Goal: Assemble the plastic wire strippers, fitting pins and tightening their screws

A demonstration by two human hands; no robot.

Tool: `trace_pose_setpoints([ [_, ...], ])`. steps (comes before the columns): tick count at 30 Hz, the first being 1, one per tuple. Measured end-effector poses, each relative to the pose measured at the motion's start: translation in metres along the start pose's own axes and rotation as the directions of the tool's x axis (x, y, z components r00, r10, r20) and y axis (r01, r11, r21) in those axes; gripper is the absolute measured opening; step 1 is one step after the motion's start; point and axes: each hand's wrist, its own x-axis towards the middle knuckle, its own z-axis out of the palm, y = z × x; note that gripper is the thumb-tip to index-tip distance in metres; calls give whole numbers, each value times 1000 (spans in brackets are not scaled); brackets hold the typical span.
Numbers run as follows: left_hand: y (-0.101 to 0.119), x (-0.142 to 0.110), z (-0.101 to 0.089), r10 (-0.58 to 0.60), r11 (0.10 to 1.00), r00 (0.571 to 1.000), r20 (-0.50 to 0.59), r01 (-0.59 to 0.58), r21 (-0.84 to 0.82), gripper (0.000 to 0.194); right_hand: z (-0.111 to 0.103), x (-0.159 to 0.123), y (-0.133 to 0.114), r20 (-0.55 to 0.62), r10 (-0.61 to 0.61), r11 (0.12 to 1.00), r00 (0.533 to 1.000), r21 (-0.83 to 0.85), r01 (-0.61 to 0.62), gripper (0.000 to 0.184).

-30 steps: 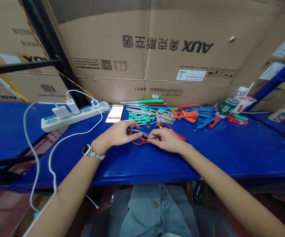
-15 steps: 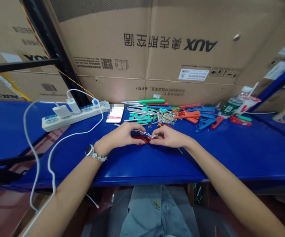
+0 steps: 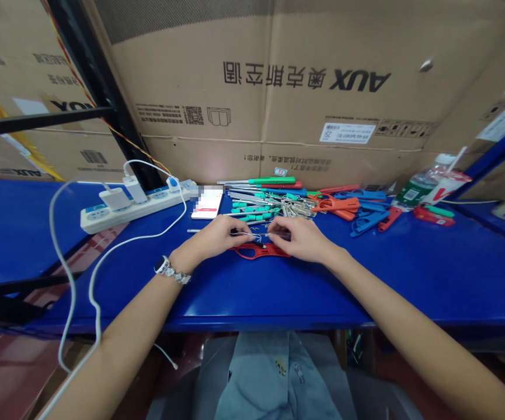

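Note:
My left hand [image 3: 219,238] is closed in a pinch on thin white wires [image 3: 257,235], which run across the small gap to my right hand [image 3: 302,238]. My right fingertips are also pinched together at the other end of these wires; whatever else they hold is hidden. Just beneath both hands, a red plastic handle shell [image 3: 256,252] lies flat on the blue tabletop. A small black part [image 3: 258,244] rests on the shell. A thin metal rod [image 3: 193,231] pokes out behind my left hand.
Beyond my hands lie metal tubes with teal ends [image 3: 252,208], orange handle shells [image 3: 337,204] and blue handle shells [image 3: 368,219]. To the left are a phone [image 3: 207,204] and a power strip [image 3: 138,204] with white cables. A bottle [image 3: 414,189] stands at right, before cardboard boxes.
My hands have lifted slightly off the red shell, so more of it shows on the table. The wires now stretch between my fingertips. The view has shifted a little.

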Motion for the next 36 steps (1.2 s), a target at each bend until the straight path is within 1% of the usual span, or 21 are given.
trace_pose_setpoints([
  [3, 3, 0, 0, -13, 999, 1000, -23, 14, 46, 22, 5, -4, -4, -63, -98, 991, 993, -100, 92, 11],
  [5, 5, 1, 1, 9, 998, 999, -49, -6, 56, 18, 9, -5, -8, -130, -158, 980, 979, -141, 140, 22],
  [7, 7, 1, 3, 38, 998, 996, -79, -34, 55, 16, 13, -2, -13, -174, -207, 969, 963, -173, 177, 24],
  [10, 7, -1, 5, 81, 995, 989, -120, -72, 74, 26, 18, 8, -16, -171, -264, 948, 949, -229, 222, 12],
  [12, 6, -2, 6, 101, 991, 986, -132, -88, 101, 34, 20, 15, -16, -152, -287, 936, 946, -254, 244, 8],
  [15, 3, -2, 7, 126, 987, 982, -142, -109, 122, 44, 22, 21, -14, -142, -320, 920, 937, -284, 272, 10],
  [19, -3, 0, 6, 160, 984, 976, -150, -146, 97, 40, 23, 21, -13, -170, -328, 915, 929, -303, 267, 14],
  [21, -5, 0, 5, 139, 990, 979, -150, -133, 54, 40, 23, 20, -13, -198, -305, 928, 932, -283, 243, 15],
  [23, -6, 1, 4, 105, 994, 982, -160, -106, 5, 46, 24, 20, -13, -246, -269, 948, 931, -238, 211, 14],
  [26, -5, 1, 3, 61, 996, 982, -178, -71, -49, 48, 25, 22, -12, -357, -228, 973, 906, -119, 198, 13],
  [28, -4, 1, 3, 44, 996, 981, -191, -57, -63, 43, 26, 23, -10, -416, -206, 977, 886, -34, 211, 13],
  [31, -6, 1, 2, 8, 998, 978, -208, -22, -64, 31, 27, 23, -6, -451, -199, 967, 870, 54, 249, 11],
  [33, -9, 1, 1, -22, 998, 981, -194, 11, -58, 23, 28, 23, -2, -447, -197, 957, 872, 107, 271, 11],
  [36, -14, 0, -3, -47, 999, 990, -131, 43, -29, 11, 30, 23, 4, -419, -165, 948, 893, 182, 261, 17],
])
